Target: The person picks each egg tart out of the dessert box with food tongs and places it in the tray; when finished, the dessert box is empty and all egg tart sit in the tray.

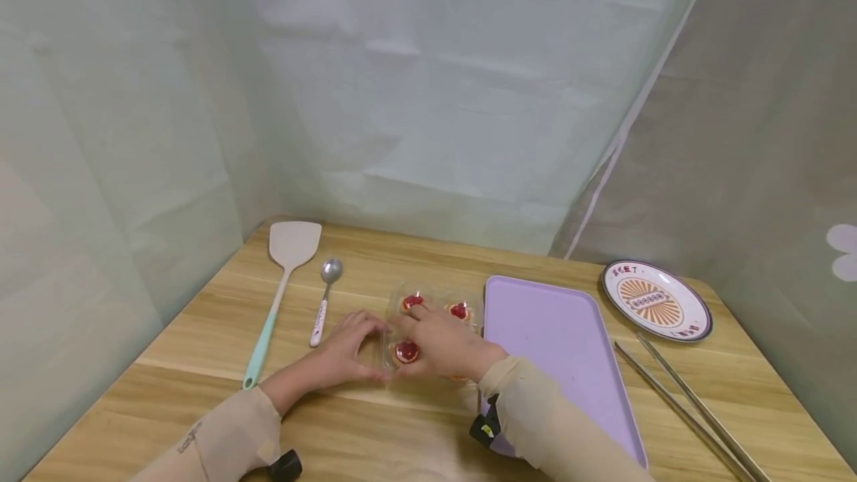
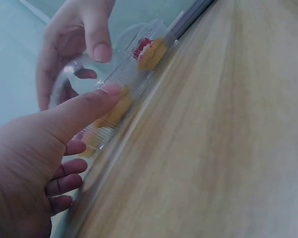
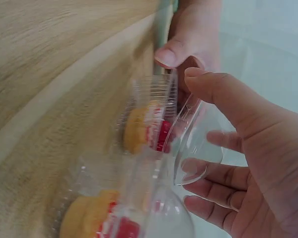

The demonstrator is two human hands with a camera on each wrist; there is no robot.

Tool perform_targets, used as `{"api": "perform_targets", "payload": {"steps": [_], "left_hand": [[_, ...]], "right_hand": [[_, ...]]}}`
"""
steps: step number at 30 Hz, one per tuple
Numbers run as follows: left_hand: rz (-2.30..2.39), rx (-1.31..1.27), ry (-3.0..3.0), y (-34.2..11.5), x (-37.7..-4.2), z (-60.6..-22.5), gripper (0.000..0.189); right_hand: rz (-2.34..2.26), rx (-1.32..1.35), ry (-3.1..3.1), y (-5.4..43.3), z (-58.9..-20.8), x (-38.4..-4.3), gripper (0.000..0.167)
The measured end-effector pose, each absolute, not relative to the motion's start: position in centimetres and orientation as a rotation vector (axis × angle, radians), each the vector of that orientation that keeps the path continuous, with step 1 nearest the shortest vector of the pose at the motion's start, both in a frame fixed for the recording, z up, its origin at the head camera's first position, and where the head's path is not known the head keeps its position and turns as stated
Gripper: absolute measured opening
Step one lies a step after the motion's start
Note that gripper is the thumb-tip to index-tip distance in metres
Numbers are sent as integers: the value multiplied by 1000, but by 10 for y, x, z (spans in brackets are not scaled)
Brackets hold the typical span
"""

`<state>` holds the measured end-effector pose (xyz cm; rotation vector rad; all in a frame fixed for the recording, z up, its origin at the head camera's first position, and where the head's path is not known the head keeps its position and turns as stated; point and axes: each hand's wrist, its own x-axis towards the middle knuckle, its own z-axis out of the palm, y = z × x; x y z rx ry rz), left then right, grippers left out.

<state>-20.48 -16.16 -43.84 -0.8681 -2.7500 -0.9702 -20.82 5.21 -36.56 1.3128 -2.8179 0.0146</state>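
A clear plastic container (image 1: 477,302) stands mid-table, with several small tarts (image 1: 406,352) with red tops inside. At its left side is my left hand (image 1: 343,352). In the left wrist view, that thumb (image 2: 97,101) presses the ridged side wall and the fingers curl behind. My right hand (image 1: 445,341) reaches over the container from the right and hides part of it. In the right wrist view, its thumb and fingers hold a domed part of the clear lid (image 3: 188,144), which stands at an angle to the base (image 3: 151,87).
A lilac tray (image 1: 538,333) lies right of the container. Farther right are a patterned plate (image 1: 689,303) and a pair of long metal utensils (image 1: 689,411). On the left lie a spoon (image 1: 331,271) and a turner with a mint handle (image 1: 264,344). Hanging sheets (image 1: 435,95) border the table.
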Motion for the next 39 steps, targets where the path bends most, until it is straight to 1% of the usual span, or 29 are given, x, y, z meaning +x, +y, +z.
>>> {"api": "perform_targets", "payload": {"steps": [3,9,16,23,31,39], "left_hand": [[-963,-862,-2749,-161,-204,-439,74],[-985,-851,-2758,-160,-202,-440,80],[-1027,-833,-2743,-159,-201,-442,78],[-1036,-832,-2748,-161,-200,-440,78],[-997,-843,-2716,-164,-200,-420,81],[-862,-974,-2614,-149,-191,-397,86]], "right_hand": [[49,1324,-2786,54,-361,-207,76],[139,1295,-2782,59,-350,-202,78],[342,1229,-2840,72,-342,-194,81],[442,1208,-2725,88,-340,-183,78],[557,1147,-2621,103,-341,-170,84],[636,1097,-2526,112,-345,-159,86]]}}
